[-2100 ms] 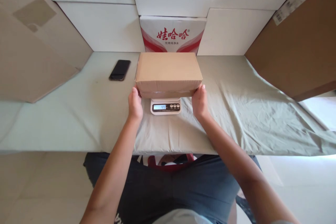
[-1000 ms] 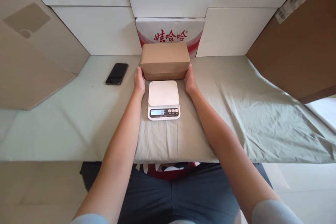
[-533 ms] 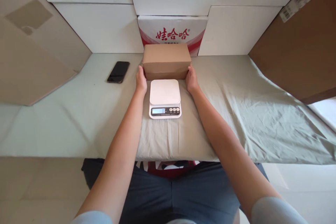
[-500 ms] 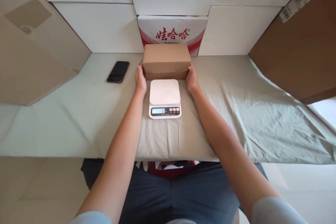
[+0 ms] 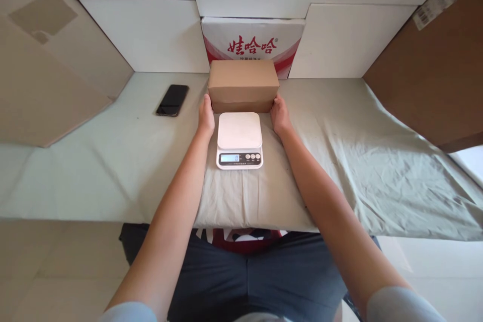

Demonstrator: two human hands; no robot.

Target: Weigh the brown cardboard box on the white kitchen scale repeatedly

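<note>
A closed brown cardboard box (image 5: 243, 84) rests on the cloth-covered table, just behind a white digital kitchen scale (image 5: 239, 139). My left hand (image 5: 206, 114) presses against the box's left end near its bottom corner. My right hand (image 5: 279, 115) presses against the right end the same way. The scale's platform is bare and its display reads 0. Both forearms reach forward on either side of the scale.
A black phone (image 5: 172, 100) lies on the table to the left. A red-and-white printed carton (image 5: 252, 43) stands behind the box among white panels. Large cardboard sheets lean at left (image 5: 49, 70) and right (image 5: 430, 70). Grey-green cloth (image 5: 370, 161) covers the table.
The box was lifted off the scale and moved back onto the table behind it, held by both hands. The scale's reading dropped from 49 to 0. Over the last half second the hands have barely moved.
</note>
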